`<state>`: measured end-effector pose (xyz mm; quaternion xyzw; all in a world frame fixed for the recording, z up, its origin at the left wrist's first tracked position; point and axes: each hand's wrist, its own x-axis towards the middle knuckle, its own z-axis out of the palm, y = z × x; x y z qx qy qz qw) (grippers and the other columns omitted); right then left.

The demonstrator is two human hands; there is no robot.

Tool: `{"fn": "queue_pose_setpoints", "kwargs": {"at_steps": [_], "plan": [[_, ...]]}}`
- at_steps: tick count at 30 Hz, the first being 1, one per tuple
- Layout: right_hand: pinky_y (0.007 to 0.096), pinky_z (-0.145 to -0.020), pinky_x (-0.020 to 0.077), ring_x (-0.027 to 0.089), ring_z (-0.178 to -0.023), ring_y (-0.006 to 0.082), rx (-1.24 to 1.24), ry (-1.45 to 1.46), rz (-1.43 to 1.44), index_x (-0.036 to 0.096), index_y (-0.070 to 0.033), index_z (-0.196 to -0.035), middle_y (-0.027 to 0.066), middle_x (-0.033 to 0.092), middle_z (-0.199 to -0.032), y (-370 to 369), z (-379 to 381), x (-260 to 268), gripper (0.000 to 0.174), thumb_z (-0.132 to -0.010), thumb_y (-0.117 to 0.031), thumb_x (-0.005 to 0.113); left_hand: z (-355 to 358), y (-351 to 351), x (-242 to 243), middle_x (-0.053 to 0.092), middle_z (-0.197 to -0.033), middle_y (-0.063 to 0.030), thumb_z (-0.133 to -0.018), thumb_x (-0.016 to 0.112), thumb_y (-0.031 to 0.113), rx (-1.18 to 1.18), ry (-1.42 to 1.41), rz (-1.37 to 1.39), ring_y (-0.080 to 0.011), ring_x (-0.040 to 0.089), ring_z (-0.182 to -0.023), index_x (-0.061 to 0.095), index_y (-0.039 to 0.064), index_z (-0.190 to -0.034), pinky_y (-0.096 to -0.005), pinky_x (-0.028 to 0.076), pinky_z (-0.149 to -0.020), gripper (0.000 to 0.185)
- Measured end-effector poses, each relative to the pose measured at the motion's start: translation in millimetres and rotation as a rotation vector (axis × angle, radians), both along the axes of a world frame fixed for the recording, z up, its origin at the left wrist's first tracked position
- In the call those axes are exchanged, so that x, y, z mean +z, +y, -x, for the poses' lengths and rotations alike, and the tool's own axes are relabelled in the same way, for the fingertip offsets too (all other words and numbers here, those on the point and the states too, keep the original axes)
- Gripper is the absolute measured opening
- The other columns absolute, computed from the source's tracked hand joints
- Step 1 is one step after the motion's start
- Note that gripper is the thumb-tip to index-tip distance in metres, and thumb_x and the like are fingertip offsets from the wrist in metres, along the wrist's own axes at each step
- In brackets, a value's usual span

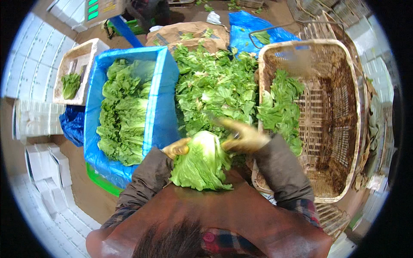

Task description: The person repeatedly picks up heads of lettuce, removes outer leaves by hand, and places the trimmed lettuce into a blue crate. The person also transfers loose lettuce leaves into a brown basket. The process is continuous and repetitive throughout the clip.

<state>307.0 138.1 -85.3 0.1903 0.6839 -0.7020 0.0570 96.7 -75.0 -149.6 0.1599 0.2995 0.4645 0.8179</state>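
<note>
A head of green leaf lettuce (201,161) is tilted in front of my brown apron (206,206), its pale stem end up and its leaves hanging down. My left hand (176,148), in a yellowish glove, grips its left side. On the other side is my right hand (246,137), also gloved and blurred by motion, with the thumb close to the lettuce. Between its fingers shows a dark, shiny piece of what looks like a small knife (237,134); a blurred dark streak lies beyond the fingertips. A heap of loose lettuce leaves (216,87) lies just beyond both hands.
At left, a blue-lined crate (164,96) holds stacked lettuce heads (125,116). A white foam box (93,48) with one small lettuce (71,85) stands behind it. To the right is a dirty plastic basket (351,129) with leaves along its left side. White boxes (51,164) line the left.
</note>
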Motion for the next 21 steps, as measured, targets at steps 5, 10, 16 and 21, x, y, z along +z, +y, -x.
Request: {"fn": "queue_pose_setpoints", "kwargs": {"at_steps": [5, 10, 16, 21], "plan": [[0.0308, -0.085, 0.0483, 0.059, -0.097, 0.0154, 0.071, -0.231, 0.441, 0.059, -0.005, -0.132, 0.0053, 0.066, -0.108, -44, 25, 4, 0.053, -0.088, -0.026, 0.076, -3, -40, 48, 0.019, -0.163, -0.0127, -0.066, 0.083, 0.066, 0.160, 0.081, -0.173, -0.0258, 0.023, -0.150, -0.002, 0.009, -0.160, -0.0434, 0.019, -0.122, 0.140], [0.0281, -0.077, 0.0481, 0.057, -0.085, 0.0098, 0.204, -0.339, 0.148, 0.066, -0.004, -0.114, 0.0022, 0.066, -0.093, -53, 44, 44, 0.034, -0.088, -0.024, 0.075, 18, -56, 75, 0.022, -0.162, -0.0118, -0.068, 0.091, 0.045, 0.022, 0.579, -0.291, -0.0241, 0.024, -0.149, 0.009, 0.009, -0.161, -0.0403, 0.022, -0.121, 0.129], [0.0233, -0.061, 0.0433, 0.053, -0.075, 0.0055, -0.138, -0.083, -0.038, 0.060, -0.007, -0.126, -0.0043, 0.059, -0.087, -74, 53, 35, 0.044, -0.088, -0.023, 0.078, 25, -57, 94, 0.032, -0.157, -0.0120, -0.070, 0.091, 0.041, 0.346, 0.410, -0.104, -0.0222, 0.029, -0.145, 0.016, 0.006, -0.160, -0.0368, 0.022, -0.120, 0.122], [0.0221, -0.062, 0.0423, 0.052, -0.073, 0.0057, -0.159, -0.030, 0.330, 0.058, -0.008, -0.130, -0.0027, 0.060, -0.090, -62, 61, 42, 0.049, -0.089, -0.029, 0.076, 24, -49, 72, 0.031, -0.158, -0.0114, -0.068, 0.091, 0.046, 0.376, 0.449, -0.277, -0.0228, 0.030, -0.145, 0.015, 0.006, -0.160, -0.0380, 0.023, -0.120, 0.126]]}}
